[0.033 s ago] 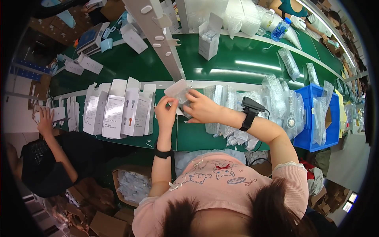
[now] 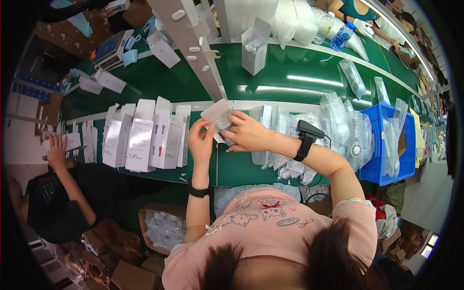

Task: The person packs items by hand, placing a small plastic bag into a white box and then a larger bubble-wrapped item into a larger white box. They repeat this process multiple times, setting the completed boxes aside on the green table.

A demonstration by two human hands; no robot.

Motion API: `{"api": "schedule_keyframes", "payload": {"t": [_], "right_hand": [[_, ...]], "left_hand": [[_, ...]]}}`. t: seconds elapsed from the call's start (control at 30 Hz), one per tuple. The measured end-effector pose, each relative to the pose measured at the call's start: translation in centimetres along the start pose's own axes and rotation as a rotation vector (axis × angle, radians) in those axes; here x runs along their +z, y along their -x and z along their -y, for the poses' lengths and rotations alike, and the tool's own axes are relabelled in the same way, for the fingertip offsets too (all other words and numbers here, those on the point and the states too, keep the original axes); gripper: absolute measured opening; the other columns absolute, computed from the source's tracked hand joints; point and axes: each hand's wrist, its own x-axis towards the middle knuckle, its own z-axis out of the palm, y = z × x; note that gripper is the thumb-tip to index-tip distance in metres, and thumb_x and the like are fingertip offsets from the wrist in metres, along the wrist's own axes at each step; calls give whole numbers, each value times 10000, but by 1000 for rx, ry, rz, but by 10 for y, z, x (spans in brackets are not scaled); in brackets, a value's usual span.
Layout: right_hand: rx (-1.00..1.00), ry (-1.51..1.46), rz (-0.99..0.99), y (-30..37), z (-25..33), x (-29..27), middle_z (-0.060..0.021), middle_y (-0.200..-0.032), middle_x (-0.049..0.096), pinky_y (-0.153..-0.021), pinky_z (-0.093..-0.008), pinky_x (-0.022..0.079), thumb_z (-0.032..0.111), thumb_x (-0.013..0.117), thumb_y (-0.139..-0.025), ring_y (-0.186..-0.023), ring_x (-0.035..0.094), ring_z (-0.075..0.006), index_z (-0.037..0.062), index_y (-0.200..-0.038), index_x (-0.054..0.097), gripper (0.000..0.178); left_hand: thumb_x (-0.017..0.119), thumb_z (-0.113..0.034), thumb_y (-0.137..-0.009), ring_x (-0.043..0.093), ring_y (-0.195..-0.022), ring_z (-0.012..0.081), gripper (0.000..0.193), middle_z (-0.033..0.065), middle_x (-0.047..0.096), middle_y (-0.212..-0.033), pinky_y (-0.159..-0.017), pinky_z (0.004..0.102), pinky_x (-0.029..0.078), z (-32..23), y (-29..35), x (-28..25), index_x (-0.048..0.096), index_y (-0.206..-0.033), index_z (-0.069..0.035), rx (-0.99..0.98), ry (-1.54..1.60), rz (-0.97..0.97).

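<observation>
Over the middle of the green bench, my right hand (image 2: 247, 131) is wrapped round a small white carton (image 2: 215, 111). Its flap stands up, and crinkled clear plastic (image 2: 222, 121) shows at its opening. My left hand (image 2: 199, 140) meets the carton's left side with thumb and forefinger close together. Whatever lies between those fingertips is too small to make out. Just left of it stands a row of open white cartons (image 2: 140, 145) with printed pictures of earphones. Right of my right hand, several clear bubble-wrap pouches (image 2: 263, 116) stand packed side by side.
A blue plastic bin (image 2: 411, 145) with pouches stands at the right. A metal post (image 2: 193, 48) rises from the bench ahead. Beyond it is another open white carton (image 2: 253, 55). A co-worker's hand (image 2: 56, 147) touches cartons at far left. A cardboard box (image 2: 142, 217) of clear packets sits below.
My left hand has shifted slightly left, and its thumb and forefinger are less rounded against the carton. My right hand stays nearly in place on the carton.
</observation>
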Motion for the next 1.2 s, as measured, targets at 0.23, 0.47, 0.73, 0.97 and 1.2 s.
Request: {"api": "schedule_keyframes", "payload": {"t": [0.23, 0.47, 0.73, 0.97, 1.2], "right_hand": [[332, -247, -417, 29, -1, 3, -163, -1150, 466, -974, -399, 295, 190, 736, -584, -1092, 416, -339, 20, -1231, 381, 757], [551, -866, -203, 21, -11, 30, -175, -1290, 374, -1001, -382, 273, 208, 756, -588, -1197, 357, -318, 8, -1302, 278, 882], [777, -881, -886, 65, -95, -52, -84, -1171, 484, -906, -319, 381, 192, 745, -627, -1075, 463, -182, 50, -1283, 321, 794], [970, -46, -932, 121, -234, -30, -174, -1098, 523, -856, -320, 419, 184, 749, -606, -1017, 517, -293, 37, -1274, 327, 804], [1136, 164, -62, 95, -120, -20, -224, -874, 583, -651, -426, 486, 282, 664, -695, -805, 587, -339, -49, -864, 521, 398]], "left_hand": [[720, -108, -622, 269, -1230, 366, 626, 169, 332, -1304, -993, 506, 227, 28, -8, -99, 425, -1170, -36, 398, -879, -96], [717, -100, -620, 107, -1304, 371, 877, 148, 145, -1417, -974, 607, 158, 56, -12, -91, 218, -1340, -52, 242, -1294, 260], [724, -127, -612, 106, -1310, 351, 889, 132, 102, -1429, -904, 666, 213, 13, 86, -49, 217, -1338, -54, 153, -1059, 484], [776, -203, -543, 307, -1173, 373, 902, 188, 269, -1308, -905, 500, 344, 56, 78, -2, 293, -1291, -61, 89, -686, 559], [790, -278, -536, 368, -1077, 370, 881, 201, 315, -1251, -812, 449, 395, 46, 54, 25, 340, -1271, -94, 116, -667, 540]]}}
